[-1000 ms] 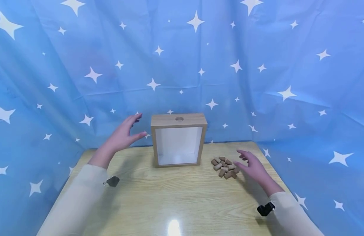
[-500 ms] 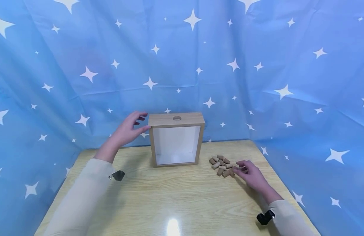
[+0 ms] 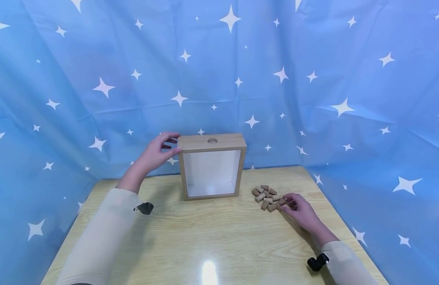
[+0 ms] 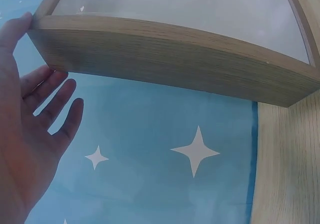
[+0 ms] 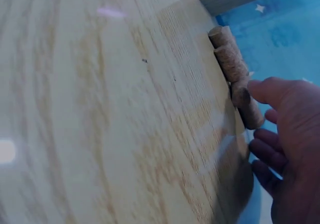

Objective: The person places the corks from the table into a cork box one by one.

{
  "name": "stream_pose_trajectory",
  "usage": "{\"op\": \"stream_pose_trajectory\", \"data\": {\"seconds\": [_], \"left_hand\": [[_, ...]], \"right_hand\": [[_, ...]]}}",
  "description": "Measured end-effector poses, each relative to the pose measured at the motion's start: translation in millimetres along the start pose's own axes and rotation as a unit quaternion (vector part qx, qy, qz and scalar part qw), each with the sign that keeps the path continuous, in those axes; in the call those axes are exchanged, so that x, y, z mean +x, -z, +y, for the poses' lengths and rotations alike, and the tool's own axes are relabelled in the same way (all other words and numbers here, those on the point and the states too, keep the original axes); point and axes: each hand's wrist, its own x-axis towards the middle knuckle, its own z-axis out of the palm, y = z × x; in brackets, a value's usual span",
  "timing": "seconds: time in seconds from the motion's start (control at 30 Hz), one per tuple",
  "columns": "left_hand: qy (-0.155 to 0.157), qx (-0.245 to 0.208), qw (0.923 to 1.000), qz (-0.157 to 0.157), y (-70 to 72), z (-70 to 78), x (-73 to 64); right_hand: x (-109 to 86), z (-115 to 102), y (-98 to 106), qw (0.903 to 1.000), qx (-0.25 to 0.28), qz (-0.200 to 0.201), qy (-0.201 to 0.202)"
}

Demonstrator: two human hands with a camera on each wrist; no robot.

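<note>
An upright shallow wooden box (image 3: 212, 170) with a clear front panel and white inside stands at the back of the table, a round hole (image 3: 212, 141) in its top. My left hand (image 3: 153, 154) holds the box's upper left corner, thumb on the front edge and fingers toward the back; the lower fingers spread free in the left wrist view. A pile of several brown wine corks (image 3: 265, 196) lies right of the box. My right hand (image 3: 300, 211) is at the pile's right edge, thumb and fingertips around a cork (image 5: 250, 109) that still lies down; its fingers partly hide it.
The pale wood-grain table (image 3: 205, 233) carries the box and corks. A blue curtain (image 3: 144, 99) with white stars hangs right behind and along both sides. Black wrist cameras (image 3: 144, 208) sit on both sleeves.
My left hand has moved right from beside the box onto its upper left corner. My right hand has lowered to the corks and closed in on one. The head view has shifted slightly.
</note>
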Motion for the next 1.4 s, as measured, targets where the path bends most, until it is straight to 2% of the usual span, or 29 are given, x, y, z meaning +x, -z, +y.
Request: {"op": "stream_pose_trajectory", "data": {"seconds": [0.43, 0.83, 1.07, 1.4], "left_hand": [[0.014, -0.009, 0.9999, 0.002, -2.1, -2.1, -0.1], [0.007, -0.015, 0.9999, 0.002, -2.5, -3.2, 0.0], [0.011, -0.025, 0.9996, 0.001, -1.7, -1.9, -0.2], [0.045, -0.049, 0.9978, -0.002, -0.7, 0.2, -1.0]], "right_hand": [[13.8, 0.7, -0.2, 0.9989, -0.004, -0.01, -0.046], [19.9, 1.6, -11.4, 0.9972, -0.012, 0.041, -0.062], [22.4, 1.0, -13.5, 0.9962, -0.014, 0.048, -0.072], [19.9, 2.3, -11.0, 0.9962, -0.005, 0.047, -0.073]]}}
